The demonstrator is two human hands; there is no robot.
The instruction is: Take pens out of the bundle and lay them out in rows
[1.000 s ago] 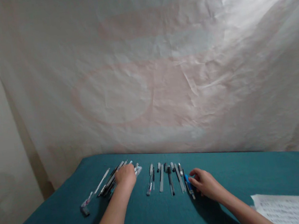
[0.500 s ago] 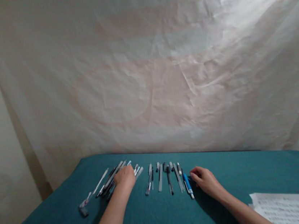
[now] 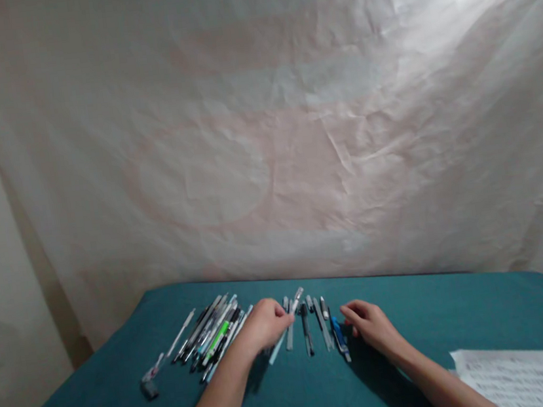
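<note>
1. Left hand (image 3: 268, 326), lower centre: moved rightward since the earlier frame; fingertips pinch a slim, pale translucent pen (image 3: 297, 298), slanting through them.
2. Right hand (image 3: 369, 325), right of lower centre: released, fingers loosely bent; blue-and-white pen (image 3: 338, 335) just left of fingertips.
3. Heap of slim black, white and clear pens (image 3: 206, 326), lower left: bright-green pen (image 3: 219, 340) now uncovered.

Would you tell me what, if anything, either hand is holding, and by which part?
The left hand holds a pale pen partway along its length; the right hand shows no clear hold beside the blue pen.
</note>
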